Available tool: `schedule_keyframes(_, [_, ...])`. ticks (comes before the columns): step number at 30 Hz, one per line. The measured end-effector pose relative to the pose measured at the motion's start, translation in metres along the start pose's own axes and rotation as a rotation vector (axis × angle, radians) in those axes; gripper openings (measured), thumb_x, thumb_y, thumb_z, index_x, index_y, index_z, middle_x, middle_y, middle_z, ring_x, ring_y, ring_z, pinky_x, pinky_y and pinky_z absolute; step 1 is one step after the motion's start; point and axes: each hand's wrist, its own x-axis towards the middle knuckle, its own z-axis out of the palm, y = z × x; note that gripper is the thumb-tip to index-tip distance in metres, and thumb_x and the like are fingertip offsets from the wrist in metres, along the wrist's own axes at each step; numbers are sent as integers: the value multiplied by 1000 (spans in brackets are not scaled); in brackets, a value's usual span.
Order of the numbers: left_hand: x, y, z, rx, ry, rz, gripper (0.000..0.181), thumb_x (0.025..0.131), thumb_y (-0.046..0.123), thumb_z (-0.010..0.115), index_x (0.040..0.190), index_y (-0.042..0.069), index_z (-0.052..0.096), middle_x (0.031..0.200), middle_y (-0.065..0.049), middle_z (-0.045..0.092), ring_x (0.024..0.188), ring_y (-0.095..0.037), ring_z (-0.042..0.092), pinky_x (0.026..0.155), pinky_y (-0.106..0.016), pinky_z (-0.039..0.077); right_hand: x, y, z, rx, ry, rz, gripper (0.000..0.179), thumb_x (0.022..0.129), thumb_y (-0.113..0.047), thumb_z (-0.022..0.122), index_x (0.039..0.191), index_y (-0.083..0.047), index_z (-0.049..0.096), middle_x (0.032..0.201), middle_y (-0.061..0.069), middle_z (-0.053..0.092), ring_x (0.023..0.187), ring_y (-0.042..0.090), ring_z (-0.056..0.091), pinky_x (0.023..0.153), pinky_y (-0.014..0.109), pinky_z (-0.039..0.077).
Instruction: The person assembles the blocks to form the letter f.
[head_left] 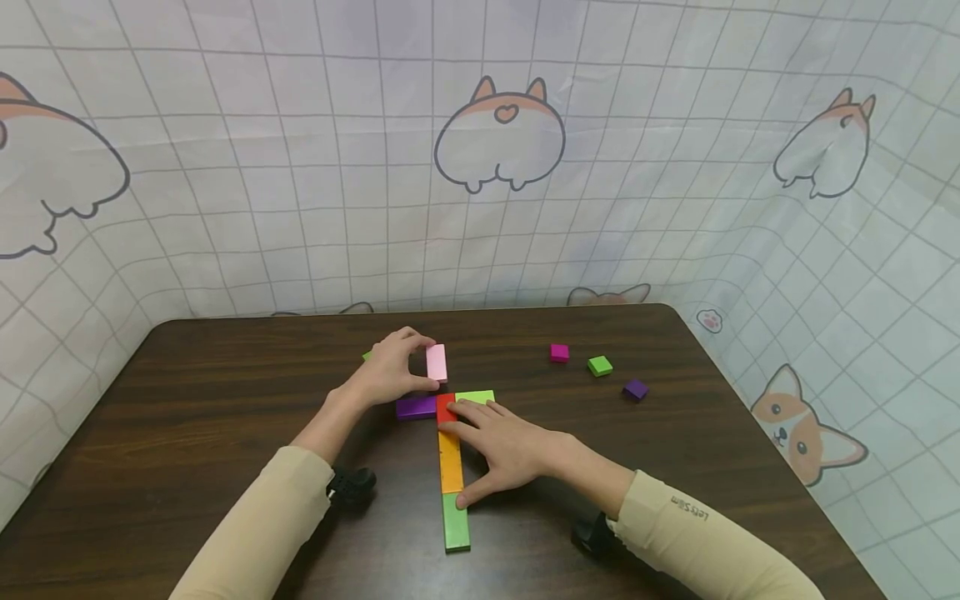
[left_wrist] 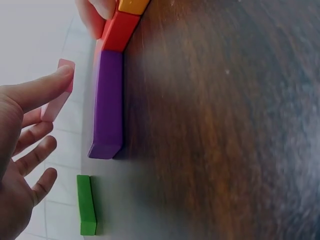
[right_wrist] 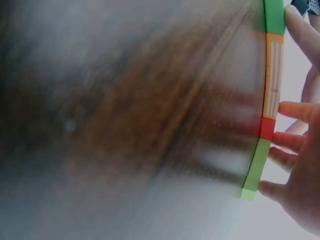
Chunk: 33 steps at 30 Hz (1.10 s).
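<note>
My left hand (head_left: pixel 388 372) pinches a pink block (head_left: pixel 437 363) between thumb and fingers, just beyond the laid blocks. In the left wrist view this pink block (left_wrist: pixel 56 104) is tilted and apart from the purple block (left_wrist: pixel 108 100). My right hand (head_left: pixel 513 450) lies spread, its fingertips touching the laid blocks. These form a cross-like shape: a red block (head_left: pixel 446 402) at the junction, purple to its left, a light green block (head_left: pixel 480 396) to its right. An orange block (head_left: pixel 450 471) and a green block (head_left: pixel 456 529) run from it toward me.
Another green block (left_wrist: pixel 86 207) stands past the purple one, mostly hidden by my left hand in the head view. Toward the back right lie a small magenta block (head_left: pixel 559 352), a small green block (head_left: pixel 600 366) and a small purple block (head_left: pixel 635 389). A patterned curtain borders the dark table (head_left: pixel 225 400).
</note>
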Motion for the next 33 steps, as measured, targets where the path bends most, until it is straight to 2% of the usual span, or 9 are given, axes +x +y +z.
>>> schedule_keyframes(6, [2,1,4,12,-17,1,65,81,30,89,135,4,64,127,-13,60,121,-33,55,105,-65,36,0,1,0,-6,1,-1,103,84,-76,65,161,-16,34,168,10,20,155,23,15,121,58,14])
schedule_keyframes(13, [4,3,7,21,-35,22,68,81,33,89,136,3,63,128,-13,59,119,-33,55,103,-52,46,0,1,1,-15,5,-7,103,84,-76,65,161,-16,33,168,10,20,155,23,15,120,60,15])
schedule_keyframes(25, [4,5,9,26,-49,29,67,82,32,89,136,2,63,130,-15,59,122,-35,53,105,-53,44,1,1,0,-21,2,-6,103,85,-75,66,162,-16,32,168,10,20,155,23,15,120,58,15])
schedule_keyframes(33, [3,5,10,29,-84,13,66,82,34,88,136,3,63,131,-15,58,123,-35,53,105,-54,43,1,1,0,-15,0,-3,103,84,-75,66,162,-17,33,168,10,19,155,22,15,121,57,13])
